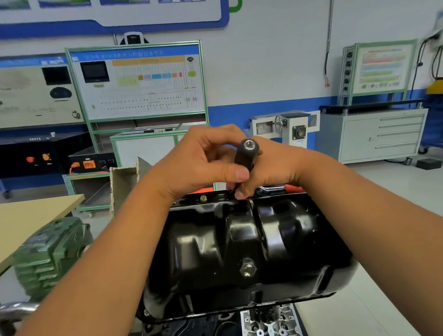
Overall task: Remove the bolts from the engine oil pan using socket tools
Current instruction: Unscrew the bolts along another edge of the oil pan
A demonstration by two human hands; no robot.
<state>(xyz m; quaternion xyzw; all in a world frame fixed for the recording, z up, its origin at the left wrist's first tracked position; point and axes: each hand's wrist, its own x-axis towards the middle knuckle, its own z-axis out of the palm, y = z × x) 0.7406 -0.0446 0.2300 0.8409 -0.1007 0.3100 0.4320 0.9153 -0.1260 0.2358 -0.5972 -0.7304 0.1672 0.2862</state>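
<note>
Oil pan (236, 245) first, since it fills the middle of our view: black, glossy, bulging towards us, and seated on the engine, whose bare metal parts (271, 327) show below its near edge. We judge the pan is not yet free, because its flange sits flush all round as far as we can see.

Along the far edge of the pan we can make out one brass-coloured flange bolt (203, 198) in place, just left of our hands. On the near face a large hex drain plug (247, 267) is also in place, though we take it to be no part of the bolt job. The near edge is in shadow, and we cannot tell whether its bolts are in or out.

Our hands meet over the middle of the far edge. Our right hand (270, 169) has its fingers curled round a black-handled socket driver (246, 155), held upright with its metal-capped end tilted towards us. Our left hand (201, 161) wraps over from the left, thumb laid across the handle and fingers bent round the top. The working end is hidden behind our thumbs, so we cannot tell whether it sits on a bolt head; from the pose we judge it does.

Behind the hands a strip of red and chrome (282, 189) shows at the far edge, too hidden to name.

No loose bolts appear anywhere in view, so we judge the task is at an early or middle stage, with at least the far-edge bolts left.
</note>
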